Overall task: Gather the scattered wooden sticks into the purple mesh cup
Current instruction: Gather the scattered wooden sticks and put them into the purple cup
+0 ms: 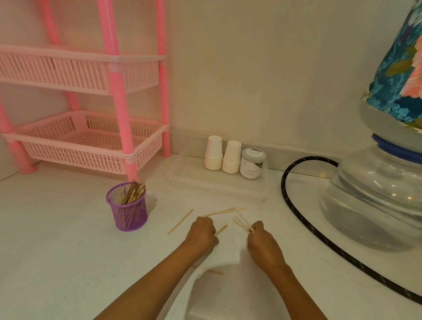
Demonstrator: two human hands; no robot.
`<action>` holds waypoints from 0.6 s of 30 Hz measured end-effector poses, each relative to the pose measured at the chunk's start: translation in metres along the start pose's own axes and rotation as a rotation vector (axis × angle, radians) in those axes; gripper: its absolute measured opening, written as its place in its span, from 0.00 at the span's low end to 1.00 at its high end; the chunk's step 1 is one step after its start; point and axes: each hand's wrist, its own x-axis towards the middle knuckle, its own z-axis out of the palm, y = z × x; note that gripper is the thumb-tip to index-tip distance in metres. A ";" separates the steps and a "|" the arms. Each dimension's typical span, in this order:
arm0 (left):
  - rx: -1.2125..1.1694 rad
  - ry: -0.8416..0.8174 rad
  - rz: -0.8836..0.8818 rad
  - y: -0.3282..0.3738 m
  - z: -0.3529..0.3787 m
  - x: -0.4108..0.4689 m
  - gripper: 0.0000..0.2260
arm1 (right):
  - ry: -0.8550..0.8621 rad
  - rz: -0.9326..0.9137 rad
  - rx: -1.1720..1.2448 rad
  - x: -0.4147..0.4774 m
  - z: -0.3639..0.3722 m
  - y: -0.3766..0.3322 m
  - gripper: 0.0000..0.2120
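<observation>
The purple mesh cup [128, 209] stands upright on the white counter, left of my hands, with many wooden sticks leaning inside. My left hand [200, 232] is closed around a wooden stick [221, 229] whose end pokes out to the right. My right hand [262, 243] pinches a small bundle of sticks [241, 223] that fan up and left. Loose sticks lie on the counter: one long stick [180, 221] between the cup and my left hand, two or three sticks [223, 211] beyond my hands, and one short stick [214, 271] between my forearms.
A pink plastic rack [85, 139] stands at the back left. A clear shallow tray [218, 184] holds two stacks of white paper cups [223, 156] and a jar [252, 163] against the wall. A black hose [299, 217] curves past a large water bottle [382, 191] on the right.
</observation>
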 end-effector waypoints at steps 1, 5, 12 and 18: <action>0.007 -0.010 -0.006 -0.001 0.001 0.001 0.05 | 0.031 -0.007 -0.010 0.002 0.001 0.000 0.08; 0.008 -0.022 0.003 0.000 -0.002 -0.003 0.09 | 0.135 -0.096 -0.243 0.009 0.008 0.003 0.15; 0.143 -0.012 0.055 0.001 -0.002 -0.003 0.08 | 0.192 -0.129 -0.259 0.019 0.012 0.004 0.11; 0.221 0.028 0.164 -0.002 -0.003 -0.007 0.10 | 0.120 -0.119 -0.319 0.018 0.019 0.003 0.13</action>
